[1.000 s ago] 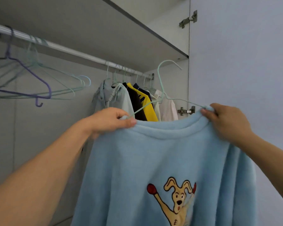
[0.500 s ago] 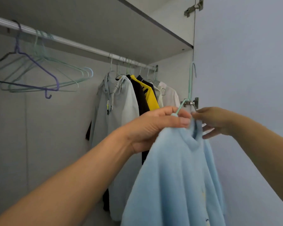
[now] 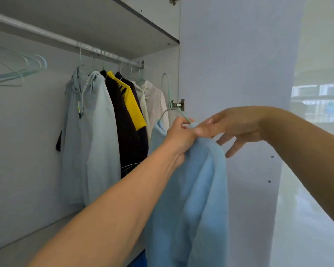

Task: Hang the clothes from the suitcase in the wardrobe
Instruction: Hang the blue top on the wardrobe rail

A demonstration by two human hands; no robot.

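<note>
**Ana:** Swung sideways, that's what the blue fleece top [image 3: 199, 189] has done. A second ago it was spread flat between both hands with the dog picture facing out; now it hangs edge-on in folds.

**Ben:** And the hands?

**Ana:** The left hand [image 3: 178, 136] has slid from the shoulder to the neck of the top, and its grip is clenched on the fabric and the wire of the green hanger [image 3: 169, 97] there. The right hand [image 3: 233, 128] has let go of the other shoulder. Thumb and forefinger just touch the collar; the other fingers are spread and loose, holding nothing.

**Ben:** So where is the top?

**Ana:** Off the rail [image 3: 66, 40], held up just inside the wardrobe beside the open door [image 3: 229, 74], with the hook pointing up below rail height.

**Ben:** What's behind it?

**Ana:** A row of hung clothes: cream shirts [image 3: 154, 105] nearest, then a black and yellow top [image 3: 127, 112], then pale grey jackets [image 3: 91, 132]. Far left are some bare hangers [image 3: 17, 72].

**Ben:** Meaning?

**Ana:** I'd judge the top is ready to hang. It needs lifting until the hook clears the rail. The free stretch between the jackets and the bare hangers looks easiest; the right end is crowded.
</note>
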